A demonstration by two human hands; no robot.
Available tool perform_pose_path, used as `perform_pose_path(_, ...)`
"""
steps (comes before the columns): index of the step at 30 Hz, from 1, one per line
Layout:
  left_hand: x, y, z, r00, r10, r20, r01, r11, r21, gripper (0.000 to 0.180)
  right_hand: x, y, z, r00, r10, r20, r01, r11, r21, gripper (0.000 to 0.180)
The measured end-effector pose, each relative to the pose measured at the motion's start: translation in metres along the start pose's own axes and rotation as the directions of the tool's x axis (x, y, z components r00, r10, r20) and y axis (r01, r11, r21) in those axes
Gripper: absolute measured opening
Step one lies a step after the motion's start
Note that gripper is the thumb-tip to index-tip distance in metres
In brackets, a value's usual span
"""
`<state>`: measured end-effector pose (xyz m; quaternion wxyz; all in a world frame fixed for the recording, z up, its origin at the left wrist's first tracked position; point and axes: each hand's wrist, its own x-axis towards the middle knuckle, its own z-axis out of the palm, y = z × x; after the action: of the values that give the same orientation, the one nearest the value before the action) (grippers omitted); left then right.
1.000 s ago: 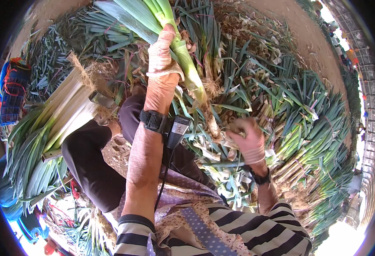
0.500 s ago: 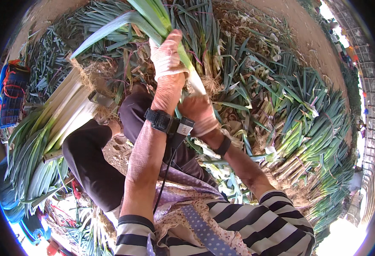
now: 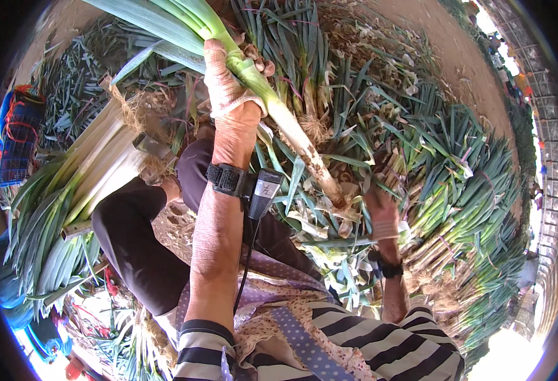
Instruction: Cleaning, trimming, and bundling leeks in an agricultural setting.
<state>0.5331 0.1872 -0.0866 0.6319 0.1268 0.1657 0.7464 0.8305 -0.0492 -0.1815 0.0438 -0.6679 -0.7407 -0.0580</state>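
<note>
My left hand point(image 3: 225, 82), in a light-coloured glove or wrap that leaves the fingertips bare, is closed around a leek point(image 3: 295, 133) where the white stem turns green. The green leaves spread toward the upper left, and the soil-stained root end slants down to the right. Just right of that end is my right hand point(image 3: 382, 214), apart from the stem. Its fingers look stretched out, somewhat blurred, with nothing visible in them. Beside my knee at the left lies a stack of pale, cleaned leeks point(image 3: 94, 159), roots toward the top.
Bundled leeks point(image 3: 469, 216) pile up along the right, and more leeks point(image 3: 301, 57) lie ahead. Stripped leaves point(image 3: 336, 254) litter the ground near my legs. A dark blue crate point(image 3: 21, 140) with red cord stands at far left. Bare soil point(image 3: 457, 57) runs along the upper right.
My right hand has left the leek's stem and moved right and down. My left hand has shifted slightly left, and the leek now slants more, its root end exposed.
</note>
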Motion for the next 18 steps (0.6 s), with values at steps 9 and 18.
perform_pose_path(9, -0.012, -0.017, 0.018, 0.999, -0.045, 0.009, 0.043, 0.992, 0.115, 0.052, 0.204, -0.15, -0.042, 0.814, 0.198, -0.546, 0.13, 0.854, 0.503, 0.02)
perform_pose_path(18, -0.012, -0.005, 0.014, 0.875, -0.269, 0.402, 0.277, 0.96, 0.039, 0.067, 0.215, -0.123, 0.042, 0.994, 0.109, 0.012, -0.079, 0.634, 0.769, 0.027)
